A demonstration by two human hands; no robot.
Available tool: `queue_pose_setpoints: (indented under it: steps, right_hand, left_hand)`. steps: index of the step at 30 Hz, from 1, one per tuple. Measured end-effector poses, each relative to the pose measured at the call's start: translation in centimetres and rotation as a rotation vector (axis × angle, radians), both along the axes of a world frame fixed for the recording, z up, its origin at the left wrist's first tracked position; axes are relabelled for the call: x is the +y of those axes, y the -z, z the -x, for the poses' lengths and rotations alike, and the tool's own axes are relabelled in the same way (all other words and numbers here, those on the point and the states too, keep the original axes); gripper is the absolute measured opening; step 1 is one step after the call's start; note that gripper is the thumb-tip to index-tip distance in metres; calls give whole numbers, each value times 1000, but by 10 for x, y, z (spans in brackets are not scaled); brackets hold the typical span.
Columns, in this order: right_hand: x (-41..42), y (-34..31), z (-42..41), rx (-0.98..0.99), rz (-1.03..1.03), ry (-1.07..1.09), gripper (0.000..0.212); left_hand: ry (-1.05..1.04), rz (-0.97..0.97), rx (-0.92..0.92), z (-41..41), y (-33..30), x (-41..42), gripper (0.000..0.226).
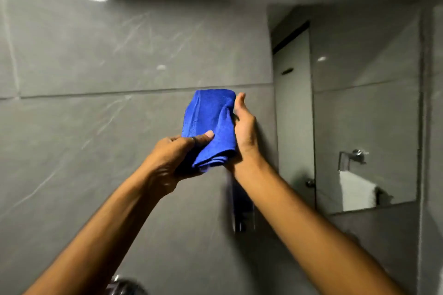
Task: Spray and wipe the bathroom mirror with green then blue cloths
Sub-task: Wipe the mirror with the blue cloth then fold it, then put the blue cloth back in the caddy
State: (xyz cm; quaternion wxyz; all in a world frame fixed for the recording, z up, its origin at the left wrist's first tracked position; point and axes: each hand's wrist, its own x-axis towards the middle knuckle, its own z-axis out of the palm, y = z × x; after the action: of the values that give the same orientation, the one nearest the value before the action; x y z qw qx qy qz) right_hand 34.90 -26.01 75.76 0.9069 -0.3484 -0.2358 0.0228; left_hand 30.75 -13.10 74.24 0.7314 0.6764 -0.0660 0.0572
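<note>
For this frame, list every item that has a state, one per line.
Blue cloth: folded, held up in front of the grey wall, not touching the mirror.
Left hand: gripping the cloth's lower part, thumb on top.
Right hand: against the cloth's right edge, fingers behind it.
Mirror: uncovered, reflecting a door and a hanging white towel.
Wall: bare grey tiles, glossy.

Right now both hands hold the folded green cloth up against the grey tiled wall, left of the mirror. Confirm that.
Not quite: in the head view the cloth is blue, not green. The rest stands: the left hand and right hand hold it folded before the grey tiled wall, left of the mirror.
</note>
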Motion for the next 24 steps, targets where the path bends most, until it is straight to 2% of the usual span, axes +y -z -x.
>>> queue_pose_setpoints:
  steps: [2,4,6,10,14,18,21,24]
  right_hand:
    - [18,34,8,57,173,-39,68]
    - [40,82,15,230,279,-52,58]
    - [54,130,20,341,328,-9,48]
    - [64,235,35,357,520,34,33]
    - [73,369,46,422,935,92,28]
    - [76,528,59,514,1282,-95,34]
    - [84,643,75,442,1541,-281,35]
    - [108,734,91,381,1689,-397,33]
  left_hand:
    - [42,-11,48,19,44,25,33]
    - [52,2,130,38,102,54,45]
    - [80,43,233,58,164,74,47]
    - [33,152,432,102,291,98,39]
    - [-101,235,712,149,420,107,44]
    - [-219,220,997,196,547,108,29]
    - [-296,172,1152,230,637,113,20]
    - [-352,171,1238,252,712,123,16]
